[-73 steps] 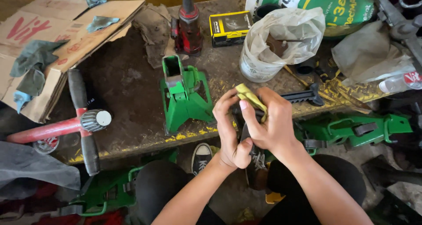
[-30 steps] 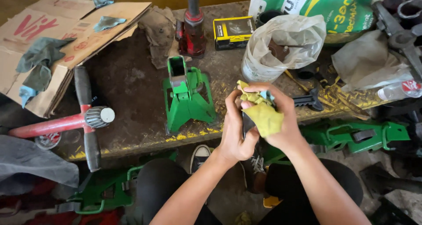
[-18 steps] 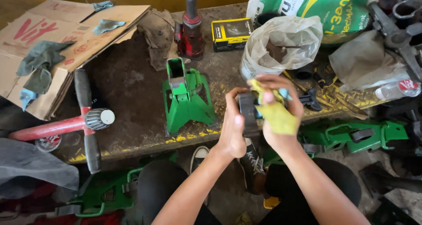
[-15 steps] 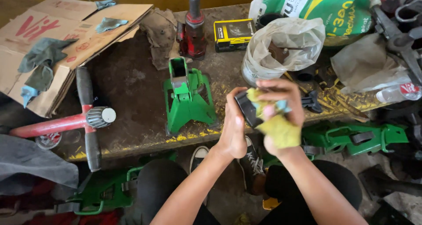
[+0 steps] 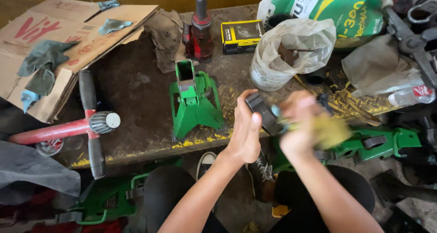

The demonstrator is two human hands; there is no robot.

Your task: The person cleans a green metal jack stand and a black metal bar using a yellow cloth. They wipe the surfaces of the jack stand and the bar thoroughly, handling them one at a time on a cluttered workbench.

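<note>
Just right of the frame's centre, the left hand (image 5: 246, 133) stood upright with its palm turned right, thumb and fingers curled around a small dark block (image 5: 263, 112) and holding it by its lower end, so that the block tilted up and to the left above the fingertips. The right hand (image 5: 301, 124) was beside it, smeared by motion blur, and pressed a yellow rag (image 5: 332, 130) against the block's right side; whether its fingers were spread or pressed together could not be told. Both hands were held over the near edge of a grimy workbench (image 5: 136, 92) streaked with yellow paint. To the left of the left hand, at centre frame, a green jack stand (image 5: 195, 101) stood upright on the bench. Above it, at top centre, stood a red bottle jack (image 5: 200, 35), with a small yellow-and-black box (image 5: 241, 35) just to its right. A crumpled clear plastic bag (image 5: 291, 48) sat above the hands, and a large green sack (image 5: 337, 10) lay behind it in the upper right. Flattened cardboard (image 5: 68, 37) with blue-grey cloths (image 5: 43, 64) on it filled the upper left, and a red-handled tool with black grips (image 5: 86, 121) lay at the left edge of the bench. Another green stand (image 5: 378, 142) lay on its side at the right, behind the right hand.
</note>
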